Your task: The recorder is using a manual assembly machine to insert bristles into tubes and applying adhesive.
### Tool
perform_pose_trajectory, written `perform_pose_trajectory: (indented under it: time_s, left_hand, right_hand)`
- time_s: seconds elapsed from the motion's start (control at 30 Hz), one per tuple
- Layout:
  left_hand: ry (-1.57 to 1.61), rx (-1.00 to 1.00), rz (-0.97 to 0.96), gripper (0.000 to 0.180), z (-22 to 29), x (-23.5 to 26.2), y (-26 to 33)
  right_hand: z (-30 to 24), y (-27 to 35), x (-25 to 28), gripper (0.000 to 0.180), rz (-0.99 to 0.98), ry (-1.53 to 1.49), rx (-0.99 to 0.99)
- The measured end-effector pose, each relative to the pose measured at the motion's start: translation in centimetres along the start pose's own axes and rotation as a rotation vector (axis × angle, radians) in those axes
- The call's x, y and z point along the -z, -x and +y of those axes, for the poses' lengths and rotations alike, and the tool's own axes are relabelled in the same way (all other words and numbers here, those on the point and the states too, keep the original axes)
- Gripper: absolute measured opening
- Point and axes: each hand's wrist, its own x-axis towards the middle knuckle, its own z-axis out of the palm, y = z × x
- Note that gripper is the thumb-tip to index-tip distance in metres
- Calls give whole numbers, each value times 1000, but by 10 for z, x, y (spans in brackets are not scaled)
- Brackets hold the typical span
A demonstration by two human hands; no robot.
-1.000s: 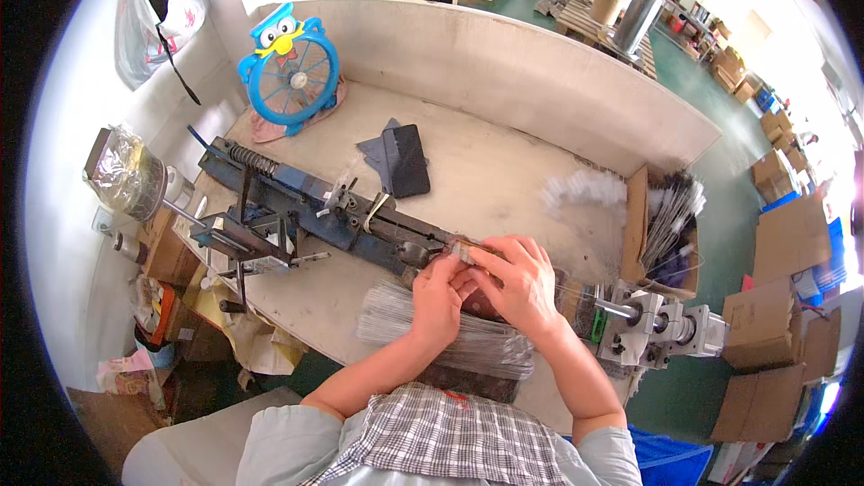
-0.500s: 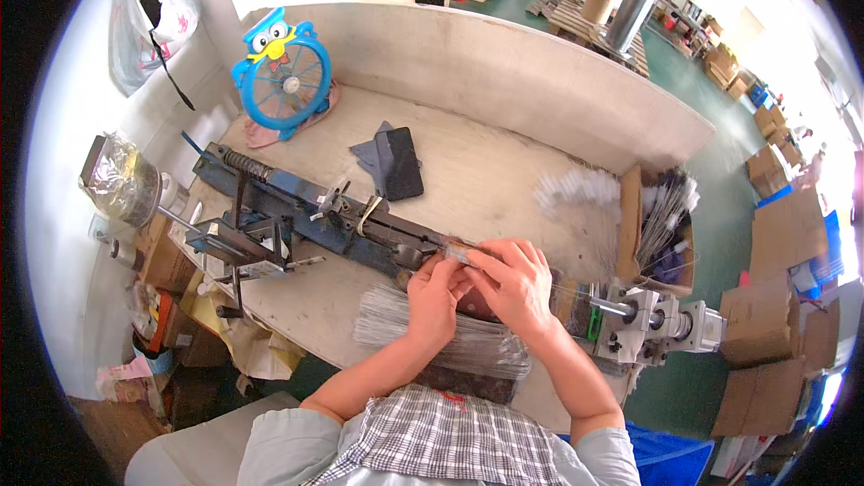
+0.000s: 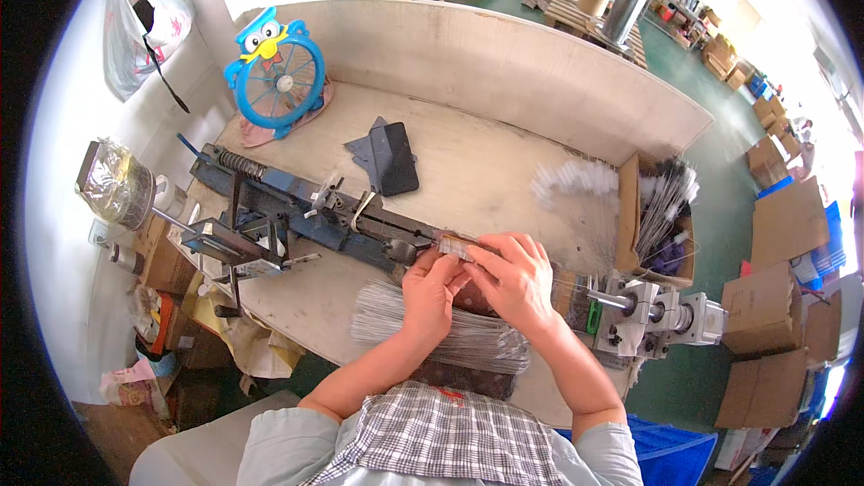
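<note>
Both my hands meet over the lower right end of a long dark metal machine (image 3: 355,220). My left hand (image 3: 428,295) pinches at the near edge of a small pale, shiny piece (image 3: 455,247). On its right side my right hand (image 3: 515,281) grips the same piece with thumb and fingers; its exact kind cannot be made out. A thick bundle of thin silvery wires (image 3: 387,313) lies on a dark spotted cloth pad under my wrists. The fingertips partly hide the piece and the machine end behind it.
A metal shaft unit (image 3: 661,319) stands to the right, below a cardboard box (image 3: 628,216) of wire brushes with white tufts. Behind the machine lies a black phone (image 3: 393,159). A blue duck-shaped fan (image 3: 281,81) stands far left; a crank frame (image 3: 236,247) juts out nearer.
The view has shifted slightly. My hands stay together at the machine end with small finger movements, and more of the pale piece shows between them now.
</note>
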Motion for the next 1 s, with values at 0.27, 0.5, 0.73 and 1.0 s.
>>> perform_pose_trajectory:
  time_s: [0.27, 0.5, 0.73, 1.0]
  left_hand:
    - [41, 3, -27, 12, -1, -1, 1]
    - [15, 37, -57, 26, 4, -4, 0]
    - [-5, 75, -20, 60, 12, -3, 8]
    - [-129, 95, -74, 70, 14, -3, 9]
  right_hand:
    - [-1, -4, -1, 24, 0, -32, 0]
    - [-7, -11, 15, 28, -6, -31, -9]
    - [4, 3, 18, 7, -201, 112, -16]
    - [9, 10, 21, 10, -180, 104, 6]
